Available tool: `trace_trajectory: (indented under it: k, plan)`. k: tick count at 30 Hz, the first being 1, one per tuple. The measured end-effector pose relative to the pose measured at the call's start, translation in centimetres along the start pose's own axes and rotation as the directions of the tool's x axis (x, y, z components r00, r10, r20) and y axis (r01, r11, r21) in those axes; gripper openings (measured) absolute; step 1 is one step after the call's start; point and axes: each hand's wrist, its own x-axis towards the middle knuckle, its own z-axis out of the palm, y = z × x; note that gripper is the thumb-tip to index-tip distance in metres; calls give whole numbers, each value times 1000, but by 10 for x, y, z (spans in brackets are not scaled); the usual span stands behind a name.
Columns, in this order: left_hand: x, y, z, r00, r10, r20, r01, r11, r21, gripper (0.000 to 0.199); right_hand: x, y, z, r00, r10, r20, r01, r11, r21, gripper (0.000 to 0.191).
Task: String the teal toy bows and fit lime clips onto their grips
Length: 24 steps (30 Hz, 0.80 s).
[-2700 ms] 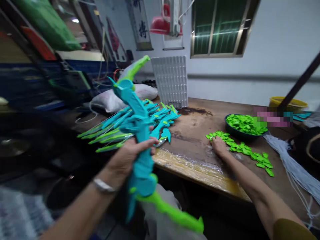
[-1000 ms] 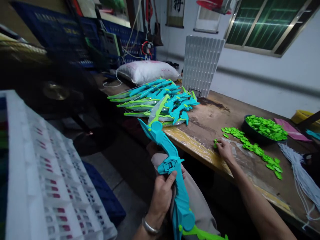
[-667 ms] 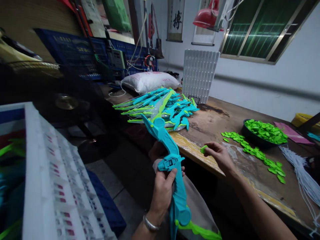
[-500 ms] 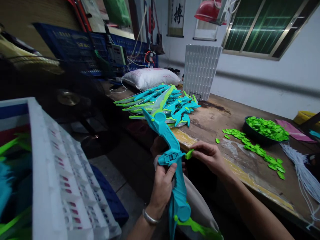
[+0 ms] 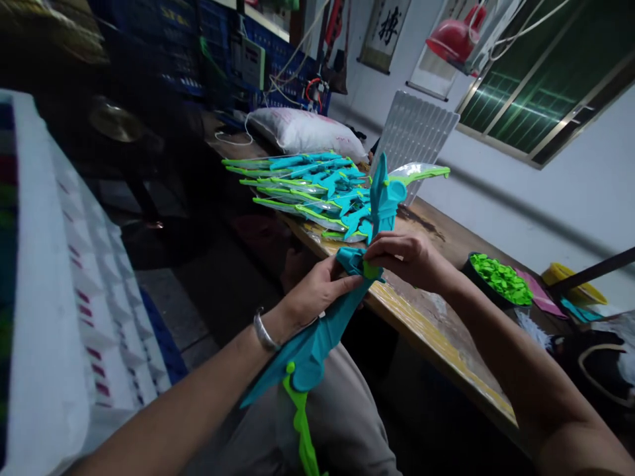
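My left hand (image 5: 320, 289) is wrapped round the middle of a blue toy bow (image 5: 310, 350), which lies slanted above my lap. Green limbs stick out from both of its ends. At the bow's grip, my right hand (image 5: 409, 258) pinches a small green plastic piece (image 5: 370, 270) against the blue body. The fingers partly cover this piece, so whether it is seated in the bow I cannot tell. Beyond my hands, a pile of blue and green toy bows (image 5: 317, 188) lies on the wooden table (image 5: 421, 304).
A dark bowl of green pieces (image 5: 500, 277) stands on the table at right, by a yellow basin (image 5: 570, 281). A white sack (image 5: 307, 132) and a ribbed translucent panel (image 5: 414, 132) are at the back. At left stands a white plastic crate (image 5: 54, 284).
The bow has tilted, its upper end swinging right. My right hand has brought the green piece from beside the bow onto its grip. The view has tilted and shifted.
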Motion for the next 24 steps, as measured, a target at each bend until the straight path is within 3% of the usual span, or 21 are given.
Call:
trace_trajectory:
  k: [7,14,24]
  plan:
    - [7,-6,1,992,-70,104,72,997,-23,45,4,-4,-12,982,-35,185,36,999,-5,25]
    - [8,1,4,979,-102,176,114,992,-59,44,1,1,-22,982,13,186,-31,995,95,19]
    - [9,2,7,965,-145,220,156,987,-35,39,-4,-1,-17,985,-2,171,10,999,-47,15]
